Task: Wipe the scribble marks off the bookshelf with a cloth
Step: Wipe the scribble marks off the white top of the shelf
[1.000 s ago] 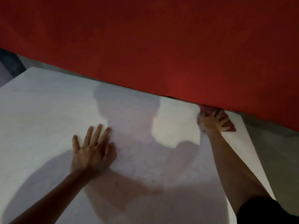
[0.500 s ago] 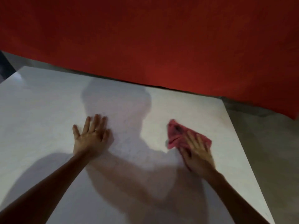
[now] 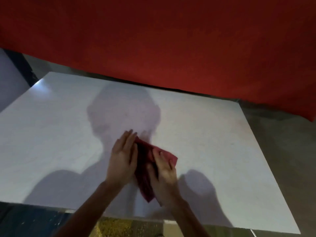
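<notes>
The bookshelf's white panel lies flat and fills the middle of the head view; my shadow falls across it. A few faint specks show on it, one near the far middle. A crumpled pink-red cloth sits at the panel's centre between my hands, its lower end trailing towards me. My right hand lies over the cloth's right side, with the thumb tucked into its folds, and grips it. My left hand has straight fingers and touches the cloth's left edge.
A large red fabric hangs along the far edge of the panel. Grey floor runs along the right side. Below the near edge there is dark flooring and a yellowish speckled patch.
My left hand has slid right from the panel's left half to the cloth. My right hand has drawn the cloth back towards the centre and bunched it. The view has pulled back.
</notes>
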